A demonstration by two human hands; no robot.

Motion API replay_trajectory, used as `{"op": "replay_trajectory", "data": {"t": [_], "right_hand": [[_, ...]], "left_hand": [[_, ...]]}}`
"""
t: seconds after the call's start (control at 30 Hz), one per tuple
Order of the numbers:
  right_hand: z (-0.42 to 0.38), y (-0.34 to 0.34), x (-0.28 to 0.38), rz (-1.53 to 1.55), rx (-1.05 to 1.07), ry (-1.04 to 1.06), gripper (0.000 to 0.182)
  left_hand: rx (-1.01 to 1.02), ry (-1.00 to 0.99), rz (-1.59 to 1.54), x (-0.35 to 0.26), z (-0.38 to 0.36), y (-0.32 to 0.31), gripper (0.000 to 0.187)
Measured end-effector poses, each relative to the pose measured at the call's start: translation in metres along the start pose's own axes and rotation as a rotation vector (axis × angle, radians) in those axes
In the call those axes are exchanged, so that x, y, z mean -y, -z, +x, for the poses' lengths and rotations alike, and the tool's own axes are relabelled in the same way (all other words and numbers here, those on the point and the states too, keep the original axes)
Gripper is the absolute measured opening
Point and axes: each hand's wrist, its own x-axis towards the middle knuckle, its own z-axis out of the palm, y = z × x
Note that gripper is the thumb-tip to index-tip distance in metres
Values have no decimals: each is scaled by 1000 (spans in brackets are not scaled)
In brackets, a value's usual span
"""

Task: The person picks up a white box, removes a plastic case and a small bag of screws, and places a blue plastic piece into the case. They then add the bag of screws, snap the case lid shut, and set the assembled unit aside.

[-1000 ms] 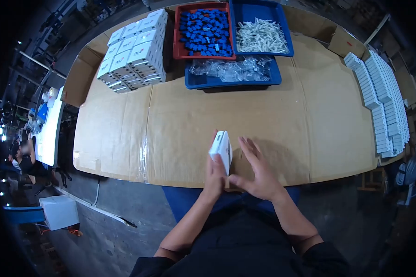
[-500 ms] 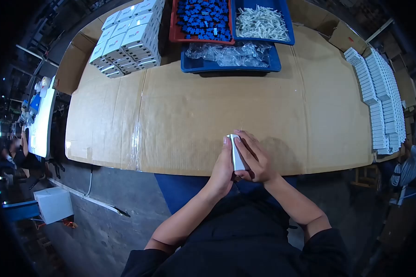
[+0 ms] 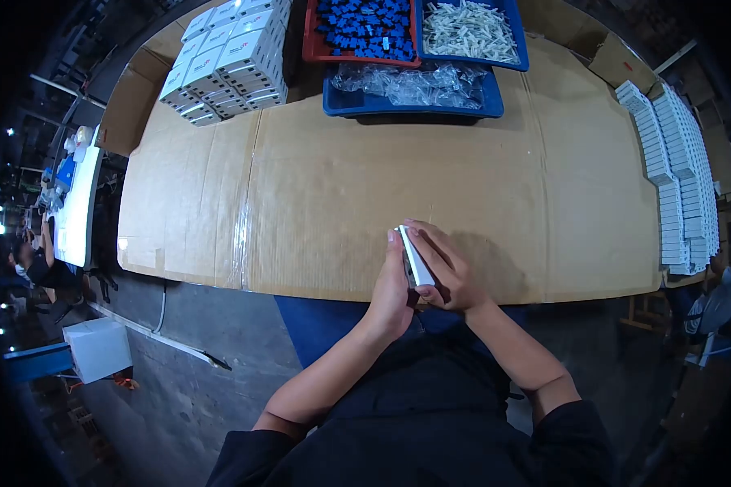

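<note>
Box (image 3: 418,265), white and thin, sits between the left hand (image 3: 391,292) and the right hand (image 3: 453,277), both half curled and holding it, by the near edge of the worktop (image 3: 382,174). I can't quite tell if it touches down.

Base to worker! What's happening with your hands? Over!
Left hand, right hand: both holding thin white piece between them. Piece tilted, partly hidden by fingers. Nearest tray farther back, not in the way.
</note>
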Motion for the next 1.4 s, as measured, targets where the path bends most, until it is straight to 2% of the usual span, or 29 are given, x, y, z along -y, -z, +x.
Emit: {"op": "replay_trajectory", "data": {"t": [0.13,0.2,0.23,0.27,0.3,0.33,0.37,0.4,0.43,0.53,0.57,0.67,0.7,0.8,1.0,1.07,1.1,1.2,1.3,1.4], "right_hand": [[1,-3,-2,-5,-1,-23,76],[-5,-5,0,104,-96,-229,80],[-5,-8,1,266,-150,-306,84],[-5,-11,3,437,-221,-376,88],[-4,-13,5,602,-306,-437,91],[2,-9,8,609,-328,-389,91],[3,-10,12,640,-342,-426,88],[4,-12,16,668,-356,-464,86],[5,-12,19,696,-371,-499,83],[9,-3,28,628,-268,-519,63],[10,-1,30,607,-232,-525,59],[9,8,32,224,16,-351,57],[7,2,30,145,-35,-295,54],[1,-9,17,-10,-31,-173,50],[5,-14,18,-59,-58,-157,49],[3,-19,20,-59,-93,-198,50],[2,-21,17,-81,-94,-139,51],[0,-20,19,-168,-95,-116,47],[-5,-21,15,-270,-74,-68,45],[-2,-25,19,-171,-121,-75,43]], "left_hand": [[29,-11,30,-4,1,1,65],[116,-77,169,1,6,8,70],[160,-111,238,6,12,14,73],[158,-239,308,15,15,21,73],[152,-451,564,14,14,17,73],[170,-543,688,10,12,14,73],[178,-640,807,6,10,11,75],[214,-616,792,3,10,9,78],[172,-513,611,4,12,12,76],[71,-530,331,-5,11,13,72],[33,-580,386,-5,16,18,64],[13,-436,195,-10,23,28,67],[-28,-405,268,-4,27,33,75],[-60,-396,233,1,17,21,76],[-160,-370,359,0,13,15,67],[-236,-566,417,6,13,1,65],[-266,-615,447,7,16,0,59],[-219,-488,411,6,9,-5,60],[-228,-451,380,8,9,-4,59],[-238,-332,324,4,3,-3,58]]}}
